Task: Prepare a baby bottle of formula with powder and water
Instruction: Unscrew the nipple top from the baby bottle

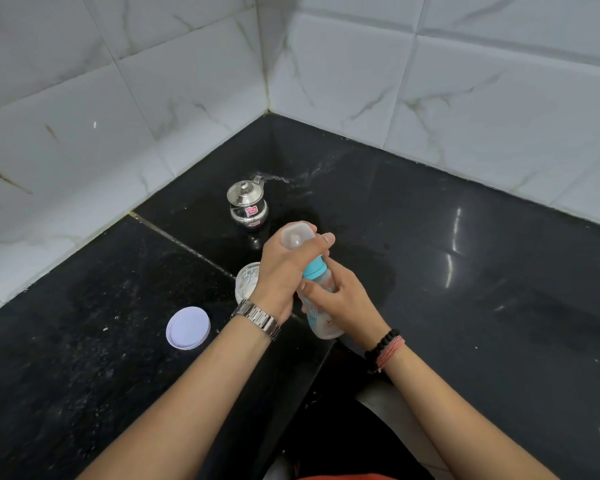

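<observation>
Likely light and slick, the baby bottle (pixel 317 299) suits its grips: left hand (pixel 284 268) clasping the clear cap (pixel 297 235), right hand (pixel 340 299) its body.

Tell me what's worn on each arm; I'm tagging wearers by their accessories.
Both forearms are bare, no sleeves. The left wrist carries a silver metal link watch band. The right wrist wears a black bead bracelet and a pinkish-red thread band beside it.

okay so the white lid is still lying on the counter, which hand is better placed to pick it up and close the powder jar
Left. The white lid lies just left of the left hand, with the open powder jar right beside it. The right hand grips the bottle body on the far side.
</observation>
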